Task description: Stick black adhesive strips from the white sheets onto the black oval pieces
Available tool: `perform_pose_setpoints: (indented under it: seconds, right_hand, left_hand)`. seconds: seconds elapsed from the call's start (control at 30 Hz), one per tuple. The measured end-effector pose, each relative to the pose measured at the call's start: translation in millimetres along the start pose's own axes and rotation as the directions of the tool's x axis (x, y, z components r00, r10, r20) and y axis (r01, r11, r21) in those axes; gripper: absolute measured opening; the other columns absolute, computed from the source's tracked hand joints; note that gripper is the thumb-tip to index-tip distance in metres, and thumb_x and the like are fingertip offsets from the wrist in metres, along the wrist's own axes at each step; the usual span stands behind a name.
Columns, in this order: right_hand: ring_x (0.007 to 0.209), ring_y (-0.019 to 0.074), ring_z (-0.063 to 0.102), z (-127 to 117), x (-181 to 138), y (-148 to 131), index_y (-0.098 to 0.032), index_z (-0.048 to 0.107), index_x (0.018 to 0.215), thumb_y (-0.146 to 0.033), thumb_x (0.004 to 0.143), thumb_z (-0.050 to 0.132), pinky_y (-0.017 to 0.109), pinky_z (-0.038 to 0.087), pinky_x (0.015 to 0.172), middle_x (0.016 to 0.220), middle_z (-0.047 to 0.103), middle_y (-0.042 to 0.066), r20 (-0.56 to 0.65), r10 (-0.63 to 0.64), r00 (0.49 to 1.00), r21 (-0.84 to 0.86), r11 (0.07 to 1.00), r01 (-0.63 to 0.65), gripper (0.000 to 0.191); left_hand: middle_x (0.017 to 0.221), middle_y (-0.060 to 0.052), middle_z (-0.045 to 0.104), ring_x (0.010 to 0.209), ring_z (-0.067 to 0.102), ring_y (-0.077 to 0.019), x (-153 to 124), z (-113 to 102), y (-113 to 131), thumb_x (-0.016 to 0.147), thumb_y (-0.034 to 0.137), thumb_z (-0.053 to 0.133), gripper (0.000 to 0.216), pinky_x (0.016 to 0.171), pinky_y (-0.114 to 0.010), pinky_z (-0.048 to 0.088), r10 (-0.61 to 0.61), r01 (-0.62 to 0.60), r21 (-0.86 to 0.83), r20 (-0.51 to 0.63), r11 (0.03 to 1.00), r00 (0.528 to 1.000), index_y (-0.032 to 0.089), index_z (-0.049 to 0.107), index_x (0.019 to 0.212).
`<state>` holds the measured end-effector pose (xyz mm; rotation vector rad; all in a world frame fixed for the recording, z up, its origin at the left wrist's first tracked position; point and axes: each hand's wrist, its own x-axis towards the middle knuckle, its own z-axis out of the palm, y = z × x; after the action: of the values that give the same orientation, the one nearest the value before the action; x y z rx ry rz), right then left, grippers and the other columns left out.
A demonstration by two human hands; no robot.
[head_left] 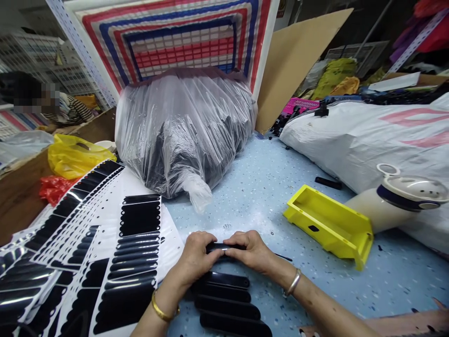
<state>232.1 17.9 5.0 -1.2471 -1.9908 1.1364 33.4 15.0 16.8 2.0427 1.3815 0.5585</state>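
My left hand (196, 257) and my right hand (250, 250) meet over the pale blue table (259, 187), both closed on one long black plastic strip (224, 247) pinched between thumbs and fingers. Just below my hands lies a row of several finished black strips (228, 304), side by side. To the left are white backing sheets (168, 243) carrying rows of glossy black oblong stickers (139, 217).
A big clear bag of black parts (182, 126) stands behind. A yellow plastic tray (328, 224) lies at right, with a white appliance (403, 194) and a white sack (368, 135) beyond. Yellow bag (75, 157) and a person (35, 100) sit far left.
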Motion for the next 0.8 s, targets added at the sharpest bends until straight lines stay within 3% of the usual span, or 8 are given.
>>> perform_pose_setpoints:
  seconds: [0.2,0.37,0.63,0.73,0.8]
  right_hand:
    - [0.071,0.018,0.069,5.1,-5.4,5.8,-0.024,0.081,0.091,-0.022,0.073,0.075,0.028,0.052,0.068,0.08,0.077,0.002,-0.065,-0.006,0.998,0.038,0.999,0.008,0.019]
    - [0.07,0.0172,0.067,6.3,-8.7,5.8,-0.024,0.08,0.087,-0.02,0.073,0.073,0.028,0.051,0.067,0.078,0.076,0.002,-0.089,-0.024,0.996,0.039,0.999,0.028,0.016]
    - [0.07,0.0177,0.068,10.7,-4.6,-1.9,-0.021,0.079,0.079,-0.017,0.067,0.076,0.028,0.051,0.066,0.074,0.075,0.002,-0.094,0.095,0.991,0.049,0.995,-0.091,0.013]
    - [0.07,0.0188,0.069,-3.1,-11.2,-10.6,-0.019,0.078,0.087,-0.02,0.068,0.076,0.028,0.053,0.065,0.079,0.077,0.003,-0.125,0.125,0.984,0.032,0.992,-0.122,0.02]
    - [0.068,0.0185,0.069,-21.8,-22.3,-13.3,-0.02,0.077,0.09,-0.025,0.073,0.075,0.028,0.054,0.062,0.081,0.077,0.004,-0.206,0.094,0.974,-0.02,0.995,-0.1,0.018]
  left_hand:
    - [0.071,-0.004,0.071,0.072,0.064,-0.0209,-4.4,-0.9,1.5,0.072,0.019,0.072,0.001,0.067,-0.029,0.043,-0.005,0.005,0.0,-0.007,1.0,1.0,0.018,0.072,0.072]
    - [0.068,-0.004,0.069,0.071,0.063,-0.0202,-6.3,1.4,0.6,0.071,0.016,0.073,0.003,0.066,-0.028,0.043,0.033,-0.033,0.003,-0.015,0.999,0.999,0.017,0.071,0.069]
    - [0.067,-0.004,0.068,0.069,0.063,-0.0199,-7.4,5.5,-2.1,0.071,0.015,0.074,0.006,0.064,-0.028,0.042,0.057,-0.056,0.006,-0.046,0.998,0.997,0.016,0.069,0.068]
    - [0.069,-0.005,0.069,0.071,0.063,-0.0208,-7.6,3.9,-0.4,0.071,0.015,0.075,0.005,0.065,-0.029,0.043,0.057,-0.057,0.031,-0.028,0.998,0.998,0.015,0.069,0.072]
    - [0.071,-0.005,0.07,0.073,0.064,-0.0216,-8.4,0.5,0.9,0.071,0.015,0.075,0.006,0.068,-0.031,0.044,0.059,-0.059,0.058,-0.004,0.997,0.998,0.016,0.069,0.073]
